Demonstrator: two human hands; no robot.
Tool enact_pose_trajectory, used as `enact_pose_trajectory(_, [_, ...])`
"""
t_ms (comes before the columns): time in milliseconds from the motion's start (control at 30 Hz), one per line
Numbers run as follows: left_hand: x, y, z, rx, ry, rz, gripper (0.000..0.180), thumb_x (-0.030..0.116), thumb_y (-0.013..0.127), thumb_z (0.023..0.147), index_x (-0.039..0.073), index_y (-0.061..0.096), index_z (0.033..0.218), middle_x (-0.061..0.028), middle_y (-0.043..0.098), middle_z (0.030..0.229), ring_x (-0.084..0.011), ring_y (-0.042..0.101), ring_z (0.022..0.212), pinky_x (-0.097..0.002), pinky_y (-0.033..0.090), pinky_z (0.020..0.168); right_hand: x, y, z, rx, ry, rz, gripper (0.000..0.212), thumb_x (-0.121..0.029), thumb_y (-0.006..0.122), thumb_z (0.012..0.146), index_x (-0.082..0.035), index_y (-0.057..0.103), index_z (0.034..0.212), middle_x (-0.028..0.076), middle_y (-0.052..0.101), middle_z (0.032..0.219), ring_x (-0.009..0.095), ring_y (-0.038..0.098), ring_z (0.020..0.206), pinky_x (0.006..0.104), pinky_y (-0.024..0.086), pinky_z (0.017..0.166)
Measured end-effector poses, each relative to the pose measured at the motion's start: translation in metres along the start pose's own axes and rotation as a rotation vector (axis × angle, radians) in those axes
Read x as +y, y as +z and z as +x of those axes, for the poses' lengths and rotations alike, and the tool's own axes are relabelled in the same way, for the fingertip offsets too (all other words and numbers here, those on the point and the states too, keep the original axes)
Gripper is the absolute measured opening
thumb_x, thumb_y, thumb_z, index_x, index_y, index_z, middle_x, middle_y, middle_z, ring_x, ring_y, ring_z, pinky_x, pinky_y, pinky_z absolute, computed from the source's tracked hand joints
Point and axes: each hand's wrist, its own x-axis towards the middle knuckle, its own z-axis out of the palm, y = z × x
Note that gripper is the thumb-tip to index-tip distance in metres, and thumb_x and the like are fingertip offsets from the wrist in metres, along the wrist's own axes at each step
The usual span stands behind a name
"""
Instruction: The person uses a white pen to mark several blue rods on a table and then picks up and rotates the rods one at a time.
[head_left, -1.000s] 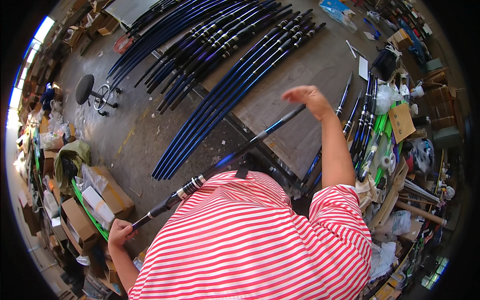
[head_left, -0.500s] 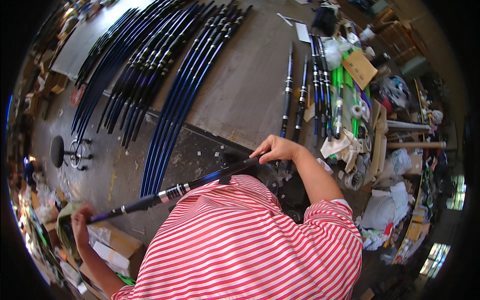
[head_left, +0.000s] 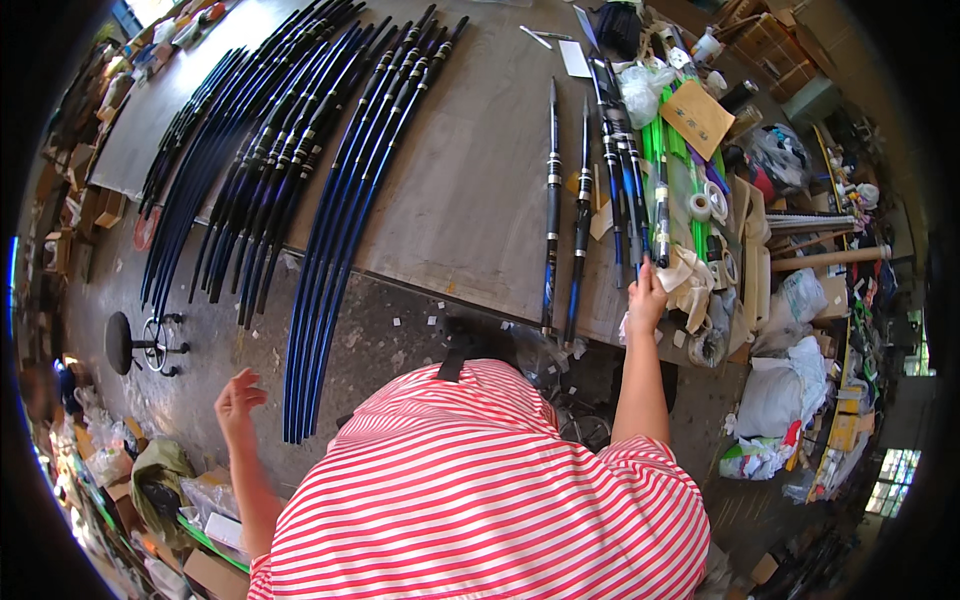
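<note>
My right hand (head_left: 645,297) is closed around the near end of a dark blue and black fishing rod (head_left: 628,170), which lies within a small bunch at the table's right side. Close left of that bunch, two separate fishing rods (head_left: 553,200) lie side by side with their near ends at the table edge. Over the floor at the left, my left hand (head_left: 240,395) is raised with its fingers loosely apart and nothing in them. The nearest rods to it are a long blue row (head_left: 335,270) whose lower ends jut past the table edge.
More rods (head_left: 270,150) cover the table's left part. Green-wrapped rods, tape rolls (head_left: 700,206), a brown envelope (head_left: 697,118) and plastic bags crowd the right end. A round stool (head_left: 120,343) stands on the littered floor at left, with boxes and bags (head_left: 160,480) nearer me.
The rod held across my body in both hands is gone from there. My right hand has moved right to the bunch; my left has let go and moved inward.
</note>
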Motion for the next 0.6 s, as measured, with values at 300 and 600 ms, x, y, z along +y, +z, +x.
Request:
enact_pose_trajectory(300, [-0.049,0.047,-0.026,0.207,-0.152,0.127,0.021,0.017,0.056,0.086,-0.001,0.062,0.095,-0.0048,0.061,0.075,-0.0084,0.054,0.061,-0.0214,0.043,0.055,0.076,-0.009,0.09,0.135,-0.302,-0.616,0.032,-0.027,0.05,0.087,-0.004,0.06,0.108,0.01,0.064,0.099,0.018,0.061,0.081,0.0288,0.046,0.071])
enact_pose_trajectory(600, [-0.064,0.083,-0.061,0.159,0.125,1.176,0.026,0.018,0.069,0.065,0.006,0.056,0.084,-0.0085,0.052,0.077,-0.0254,0.054,0.072,-0.0357,0.044,0.063,-0.023,0.064,0.063,0.064,-0.915,-1.209,0.025,-0.021,0.056,0.081,-0.005,0.063,0.099,0.015,0.058,0.09,0.03,0.055,0.084,0.0388,0.044,0.075])
